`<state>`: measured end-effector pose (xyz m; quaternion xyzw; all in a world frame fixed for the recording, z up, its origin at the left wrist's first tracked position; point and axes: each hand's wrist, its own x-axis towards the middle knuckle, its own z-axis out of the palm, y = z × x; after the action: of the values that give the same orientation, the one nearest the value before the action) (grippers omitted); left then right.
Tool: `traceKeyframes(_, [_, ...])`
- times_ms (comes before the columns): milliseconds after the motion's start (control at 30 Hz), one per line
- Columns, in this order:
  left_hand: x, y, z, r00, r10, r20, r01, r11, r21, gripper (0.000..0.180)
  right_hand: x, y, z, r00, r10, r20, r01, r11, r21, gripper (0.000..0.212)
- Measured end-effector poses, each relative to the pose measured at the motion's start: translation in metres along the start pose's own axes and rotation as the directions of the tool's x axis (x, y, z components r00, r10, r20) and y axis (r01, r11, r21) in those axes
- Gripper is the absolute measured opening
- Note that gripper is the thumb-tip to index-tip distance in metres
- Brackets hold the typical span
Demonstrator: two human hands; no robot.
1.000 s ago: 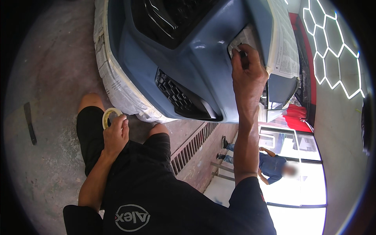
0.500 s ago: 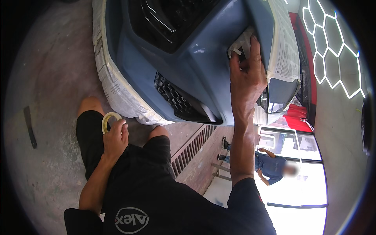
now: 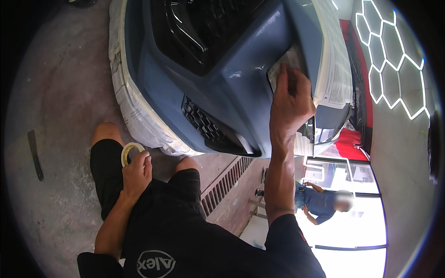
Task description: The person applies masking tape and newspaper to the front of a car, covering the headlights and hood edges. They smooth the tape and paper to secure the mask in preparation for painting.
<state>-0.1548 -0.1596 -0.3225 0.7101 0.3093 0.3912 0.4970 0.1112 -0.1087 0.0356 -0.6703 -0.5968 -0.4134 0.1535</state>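
Observation:
My left hand (image 3: pixel 137 175) is closed on a roll of pale yellow masking tape (image 3: pixel 124 156), held in front of my thigh. At the blue-grey car bumper (image 3: pixel 245 88), my right hand (image 3: pixel 292 99) is raised with thumb and fingers pinched together. Its fingertips are on a whitish piece of masking tape (image 3: pixel 275 73) over the recess near the bumper's right side. My fingers partly hide that piece. Masking paper (image 3: pixel 336 69) edged with tape covers the panel to the right of the recess.
More masking paper (image 3: pixel 134 113) lines the bumper's left edge. Below it are a dark honeycomb grille (image 3: pixel 204 120) and a slotted floor drain (image 3: pixel 227 183). A dark flat strip (image 3: pixel 35 155) lies on the floor at left. Another person (image 3: pixel 320 201) stands near bright glass doors at right.
My right hand has drawn slightly down, and its spread thumb and forefinger have come together at the tape. The left hand still holds the roll. My view has shifted slightly.

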Motion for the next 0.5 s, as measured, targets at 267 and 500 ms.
traceKeyframes(267, [0.003,-0.001,0.001,1.0,0.0,-0.018,0.0,1.0,-0.01,0.019,-0.005,-0.004,-0.013,0.982,0.059,0.177,-0.046,0.996,-0.077,0.014])
traceKeyframes(500, [0.004,0.002,0.0,1.0,-0.029,0.005,0.029,0.999,-0.029,0.018,-0.007,0.0,-0.006,0.996,-0.017,0.087,0.03,0.989,-0.145,0.032])
